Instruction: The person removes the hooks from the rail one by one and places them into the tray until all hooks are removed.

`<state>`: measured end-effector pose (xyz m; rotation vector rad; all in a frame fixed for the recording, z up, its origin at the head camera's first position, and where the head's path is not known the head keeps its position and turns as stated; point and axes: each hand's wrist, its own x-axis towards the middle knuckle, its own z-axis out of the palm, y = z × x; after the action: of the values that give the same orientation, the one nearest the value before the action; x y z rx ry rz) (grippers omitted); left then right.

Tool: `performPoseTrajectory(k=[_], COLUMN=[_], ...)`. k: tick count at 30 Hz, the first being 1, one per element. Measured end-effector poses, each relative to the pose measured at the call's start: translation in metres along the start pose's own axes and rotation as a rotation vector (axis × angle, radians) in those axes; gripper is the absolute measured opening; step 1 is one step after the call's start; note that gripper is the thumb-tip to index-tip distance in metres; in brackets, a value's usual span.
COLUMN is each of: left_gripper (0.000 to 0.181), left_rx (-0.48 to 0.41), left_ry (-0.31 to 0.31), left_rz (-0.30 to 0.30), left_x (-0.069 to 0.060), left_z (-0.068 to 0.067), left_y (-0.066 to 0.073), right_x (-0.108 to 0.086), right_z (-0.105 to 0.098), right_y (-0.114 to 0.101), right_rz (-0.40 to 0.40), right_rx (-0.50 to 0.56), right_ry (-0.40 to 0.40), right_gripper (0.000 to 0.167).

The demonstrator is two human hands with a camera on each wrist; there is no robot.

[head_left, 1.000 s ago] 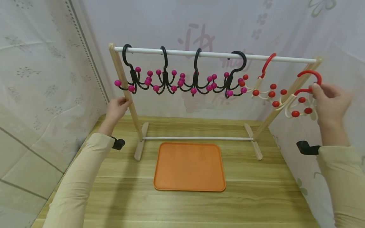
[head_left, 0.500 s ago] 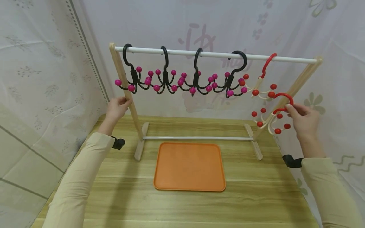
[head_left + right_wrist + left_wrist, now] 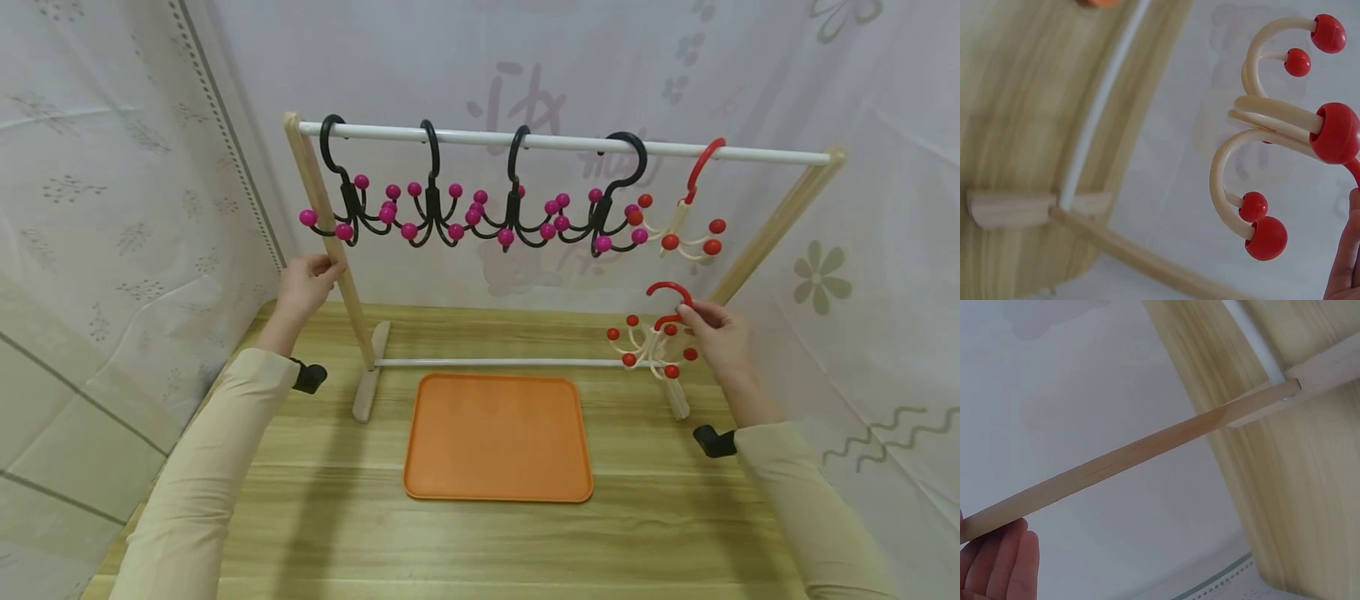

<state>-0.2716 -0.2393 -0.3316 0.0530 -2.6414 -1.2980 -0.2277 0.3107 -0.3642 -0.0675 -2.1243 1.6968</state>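
Observation:
My left hand [image 3: 303,292] pinches the left wooden post [image 3: 347,292] of a small garment rack; the left wrist view shows fingertips against the post [image 3: 1116,464]. By its red hook, my right hand [image 3: 723,346] holds a cream multi-arm hanger [image 3: 655,342] with red ball tips, below the rack's top rail and off it. In the right wrist view this hanger [image 3: 1229,187] fills the right side, its hook mostly out of frame. A matching red-and-cream hanger [image 3: 679,221] hangs at the rail's right. Several black hangers [image 3: 432,204] with magenta balls hang along the white rail [image 3: 480,138].
An orange tray [image 3: 498,437] lies on the wood-grain table [image 3: 420,550] in front of the rack. A white lower bar [image 3: 517,362] joins the rack's feet. Patterned cloth [image 3: 862,250] stands behind and at both sides.
My right hand has carried the red-and-cream hanger from beyond the right post leftward and down, to just above the lower bar's right end. The left hand stays on the post.

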Motion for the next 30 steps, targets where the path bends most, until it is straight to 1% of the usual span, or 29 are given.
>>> performPoseTrajectory(k=[3,4,6,8,9,10,11,12,15,17,18,19,20,21,22,23,24,25,27,28,29,30], left_gripper=[0.041,0.041,0.040,0.040,0.041,0.041,0.041,0.041,0.041,0.040,0.040,0.040,0.041,0.041,0.041,0.041,0.041,0.041,0.041,0.041,0.041,0.041], left_rx=[-0.007,-0.007,-0.006,-0.002,0.000,0.004,0.007,0.009,0.010,0.012,0.012,0.012,0.012,0.013,0.012,0.011,0.009,0.008,0.010,0.012,0.013,0.013], left_ry=[-0.001,-0.001,0.000,0.000,-0.002,-0.003,-0.005,-0.005,-0.004,-0.001,0.000,-0.001,-0.002,-0.002,-0.003,-0.002,-0.001,0.001,0.003,0.004,0.005,0.005], left_rz=[0.001,0.002,0.008,0.017,0.023,0.028,0.033,0.035,0.038,0.035,0.033,0.031,0.029,0.027,0.025,0.025,0.026,0.027,0.029,0.032,0.035,0.037], left_x=[0.000,0.000,0.000,0.000,0.001,0.000,0.000,0.000,0.001,0.000,0.000,0.000,0.000,0.000,-0.001,0.000,0.000,0.000,0.000,0.000,0.000,0.000], left_z=[0.000,0.000,0.000,0.000,0.000,0.000,0.000,0.000,0.000,0.000,0.000,0.000,0.000,0.000,0.000,0.000,0.000,0.000,0.000,0.001,0.001,0.001], left_y=[0.000,0.000,0.001,0.000,0.000,0.000,-0.001,-0.001,-0.002,-0.002,-0.002,-0.002,-0.002,-0.002,-0.002,-0.001,-0.001,-0.001,-0.001,-0.001,-0.001,-0.001], right_x=[-0.006,0.005,0.000,-0.004,-0.006,-0.008,-0.017,-0.020,-0.030,-0.036,-0.043,-0.045,-0.045,-0.046,-0.044,-0.041,-0.039,-0.037,-0.037,-0.035,-0.040,-0.045], right_z=[0.012,0.013,0.022,0.031,0.035,0.040,0.047,0.052,0.067,0.076,0.082,0.086,0.091,0.095,0.099,0.103,0.108,0.113,0.122,0.127,0.132,0.138], right_y=[0.010,0.041,0.048,0.055,0.058,0.063,0.052,0.054,0.047,0.045,0.033,0.035,0.044,0.049,0.064,0.081,0.098,0.110,0.124,0.134,0.127,0.115], right_rz=[-0.018,-0.025,-0.011,0.022,0.045,0.049,0.033,0.050,0.072,0.082,0.113,0.109,0.112,0.111,0.104,0.088,0.080,0.096,0.095,0.087,0.090,0.107], right_rx=[-0.011,0.037,0.012,-0.014,-0.020,-0.024,-0.025,-0.021,-0.006,0.000,-0.054,-0.054,-0.049,-0.008,0.018,0.068,0.087,0.087,0.108,0.085,0.079,0.044], right_ry=[-0.049,-0.085,-0.118,-0.147,-0.159,-0.168,-0.166,-0.174,-0.224,-0.265,-0.271,-0.288,-0.299,-0.320,-0.329,-0.343,-0.353,-0.360,-0.362,-0.350,-0.349,-0.340], right_gripper=[0.033,0.032,0.036,0.040,0.040,0.040,0.040,0.039,0.033,0.033,0.035,0.035,0.037,0.036,0.035,0.034,0.032,0.030,0.028,0.028,0.028,0.029])
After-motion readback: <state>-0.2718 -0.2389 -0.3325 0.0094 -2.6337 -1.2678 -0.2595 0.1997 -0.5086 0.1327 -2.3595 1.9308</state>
